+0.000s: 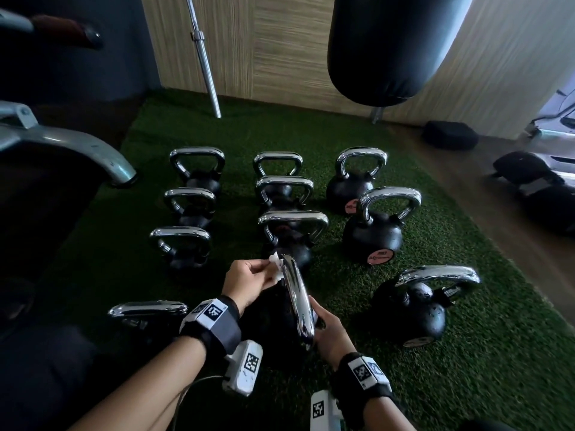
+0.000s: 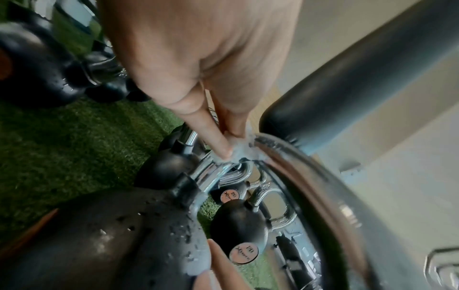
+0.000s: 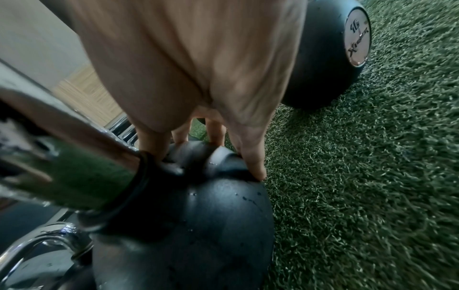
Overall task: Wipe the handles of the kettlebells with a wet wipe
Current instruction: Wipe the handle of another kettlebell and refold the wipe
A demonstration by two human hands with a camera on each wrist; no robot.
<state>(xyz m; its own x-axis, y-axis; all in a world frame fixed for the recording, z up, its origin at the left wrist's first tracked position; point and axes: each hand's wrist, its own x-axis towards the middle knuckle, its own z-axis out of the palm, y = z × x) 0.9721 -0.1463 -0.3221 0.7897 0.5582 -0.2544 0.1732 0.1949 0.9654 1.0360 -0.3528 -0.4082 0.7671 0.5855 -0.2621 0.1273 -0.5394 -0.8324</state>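
So the kettlebell [image 1: 280, 318] being worked on sits front and centre on the green turf [image 1: 451, 353], closest to the person, with other kettlebells standing in rows behind it and to both sides. It's got a black, slightly pebbled body [image 3: 198, 225] with little droplets on it and a fat chrome handle [image 1: 297, 301] that mirrors the room. Left side first: the left hand [image 1: 249, 281] pinches a small crumpled white wet wipe [image 1: 277, 267] between thumb and fingertips and has it pressed right against the far end of that handle. In the left wrist view the wipe [image 2: 242, 149] looks bunched up at the curve of the chrome. Moving right, the right hand [image 1: 329, 332] is on the near end, fingers curled down over the black collar where handle meets body, so it's gripping the kettlebell. Room-wise: wood-look wall panels, a barbell [image 1: 203, 57] leaning in the corner at left, a black punching bag [image 1: 395, 48] hanging at upper right. The handle's long axis runs away from the person, near to far, angled a bit leftward at the far end.
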